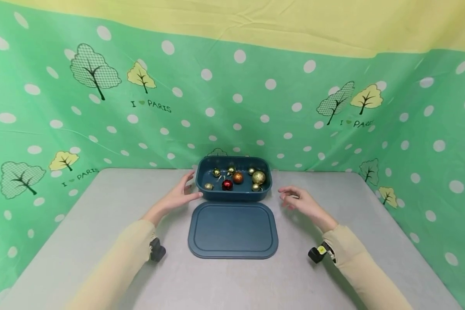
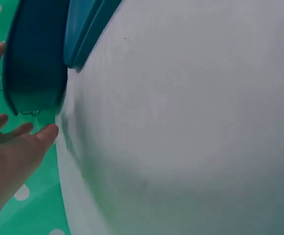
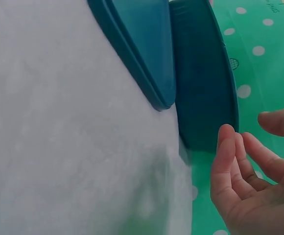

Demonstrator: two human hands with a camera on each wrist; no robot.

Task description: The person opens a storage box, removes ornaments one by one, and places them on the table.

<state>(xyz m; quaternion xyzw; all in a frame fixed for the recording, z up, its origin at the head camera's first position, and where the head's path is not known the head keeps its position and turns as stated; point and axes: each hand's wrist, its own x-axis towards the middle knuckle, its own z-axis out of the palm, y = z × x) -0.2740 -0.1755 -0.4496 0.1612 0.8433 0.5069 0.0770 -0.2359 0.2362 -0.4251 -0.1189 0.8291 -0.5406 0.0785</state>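
A dark blue rectangular box stands uncovered on the table, with several small Christmas baubles inside. Among them are a red bauble, an orange bauble and a larger gold glitter bauble. In front of the box lies its flat blue lid. My left hand is at the box's left side, fingers spread and empty; whether a fingertip touches the wall I cannot tell. To the right of the box, my right hand hovers a little apart from it, fingers loosely bent and holding nothing.
The grey table extends to both sides and toward me. Behind it hangs a green curtain with white dots and trees, which also closes off the left and right sides. Each wrist wears a small black camera.
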